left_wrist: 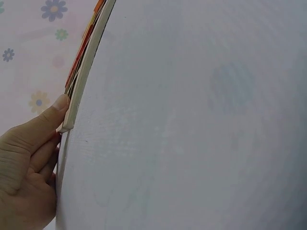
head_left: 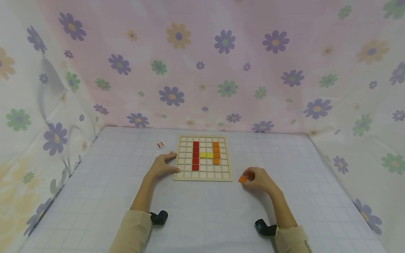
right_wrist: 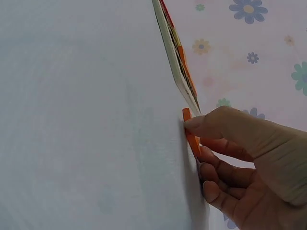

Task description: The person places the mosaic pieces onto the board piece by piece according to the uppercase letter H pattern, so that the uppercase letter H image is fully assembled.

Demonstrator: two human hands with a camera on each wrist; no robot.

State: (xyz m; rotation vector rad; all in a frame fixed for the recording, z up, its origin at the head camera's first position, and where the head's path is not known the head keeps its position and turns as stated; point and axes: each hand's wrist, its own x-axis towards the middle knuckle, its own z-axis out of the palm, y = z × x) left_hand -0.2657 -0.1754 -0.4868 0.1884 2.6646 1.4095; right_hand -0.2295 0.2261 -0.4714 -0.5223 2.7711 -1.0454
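A wooden grid board [head_left: 203,178] lies flat on the table. Set into it are a column of red tiles [head_left: 195,155], two yellow tiles [head_left: 206,155] and a shorter column of orange tiles [head_left: 216,154]. At the board's left edge, my left hand [head_left: 162,166] rests with thumb and index finger spread; in the left wrist view its thumb [left_wrist: 61,103] touches the rim near a corner. My right hand [head_left: 257,179] pinches a loose orange tile [head_left: 242,179] just off the board's lower right corner. The right wrist view shows that orange tile [right_wrist: 191,132] tilted, close to the tabletop.
A small printed card [head_left: 161,144] with a coloured pattern lies left of the board's far corner. Flowered cloth [head_left: 202,77] hangs behind and along both sides of the pale table [head_left: 202,214]. Black wrist-worn devices [head_left: 159,218] sit by both sleeves.
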